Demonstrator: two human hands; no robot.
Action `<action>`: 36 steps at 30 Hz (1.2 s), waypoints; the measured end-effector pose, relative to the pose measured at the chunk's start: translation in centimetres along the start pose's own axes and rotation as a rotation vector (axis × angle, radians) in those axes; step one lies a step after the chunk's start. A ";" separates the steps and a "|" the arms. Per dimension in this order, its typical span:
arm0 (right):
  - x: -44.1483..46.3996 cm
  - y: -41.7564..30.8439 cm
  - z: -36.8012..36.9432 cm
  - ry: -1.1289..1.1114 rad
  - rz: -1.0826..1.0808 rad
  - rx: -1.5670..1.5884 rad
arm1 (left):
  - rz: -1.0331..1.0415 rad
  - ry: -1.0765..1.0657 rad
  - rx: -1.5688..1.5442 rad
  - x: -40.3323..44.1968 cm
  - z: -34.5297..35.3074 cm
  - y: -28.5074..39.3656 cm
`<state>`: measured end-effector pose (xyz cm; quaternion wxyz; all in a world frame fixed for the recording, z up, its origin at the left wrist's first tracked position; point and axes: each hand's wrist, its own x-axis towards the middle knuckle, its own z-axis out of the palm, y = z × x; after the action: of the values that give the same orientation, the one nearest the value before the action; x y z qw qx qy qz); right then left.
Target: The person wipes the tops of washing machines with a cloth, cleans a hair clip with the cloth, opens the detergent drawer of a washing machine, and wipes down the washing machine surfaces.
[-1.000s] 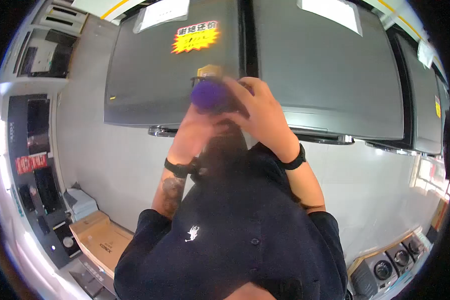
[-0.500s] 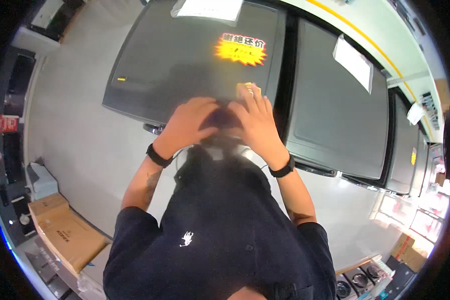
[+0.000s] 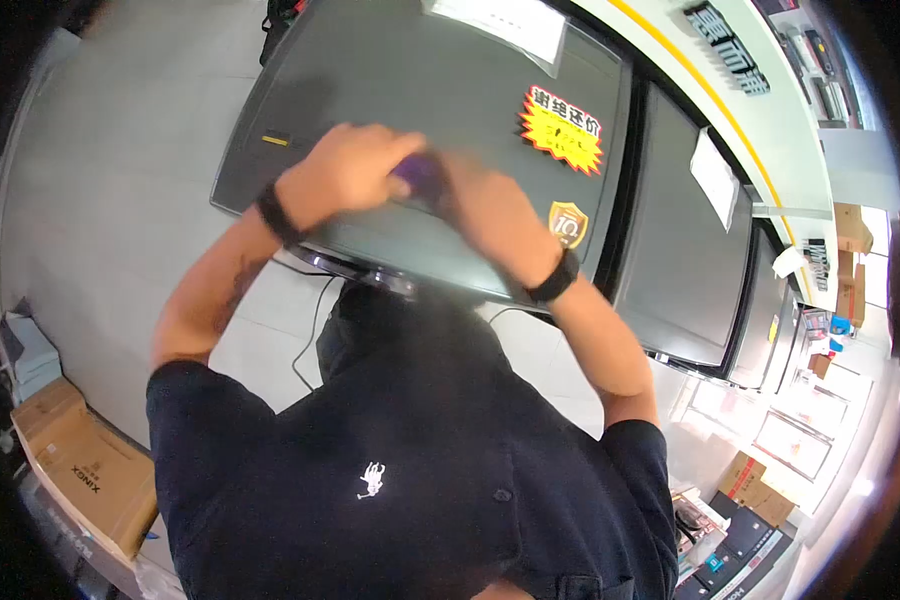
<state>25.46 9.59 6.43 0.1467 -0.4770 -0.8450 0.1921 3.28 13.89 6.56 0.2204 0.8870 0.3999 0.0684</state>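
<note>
A blurred dark purple thing (image 3: 425, 180) is between my two hands, over the grey top of an appliance (image 3: 370, 80). My left hand (image 3: 355, 170) is at its left side, fingers bent round its edge. On its other side my right hand (image 3: 490, 215) is smeared by motion, and its fingertips are hard to make out. The appliance top bears a yellow and red price sticker (image 3: 562, 130), a gold shield sticker (image 3: 568, 223) and a sheet in a clear sleeve (image 3: 505, 25).
More grey appliances (image 3: 675, 240) stand in a row to the right. A cardboard box (image 3: 90, 475) lies at the lower left. Cables (image 3: 315, 330) hang below the appliance's front edge. Further boxes (image 3: 755, 485) are at the lower right.
The view has turned and shifted, so the stickers appear farther right. My hands have moved up over the appliance top, with the purple thing still between them.
</note>
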 end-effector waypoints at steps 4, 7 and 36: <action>6.3 1.9 -0.8 -0.007 0.038 -0.006 | 0.012 0.032 0.034 5.3 -2.2 -4.8; 10.1 2.9 -1.6 0.046 0.089 -0.041 | -0.055 0.056 0.044 8.6 -3.1 -7.5; 0.6 -7.8 3.4 0.189 0.130 -0.128 | -0.004 0.071 0.121 -5.0 0.1 -1.9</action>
<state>17.85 5.76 7.11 0.1822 -0.5551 -0.8053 0.1012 -1.34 11.32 5.88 0.1520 0.8949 0.4129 0.0749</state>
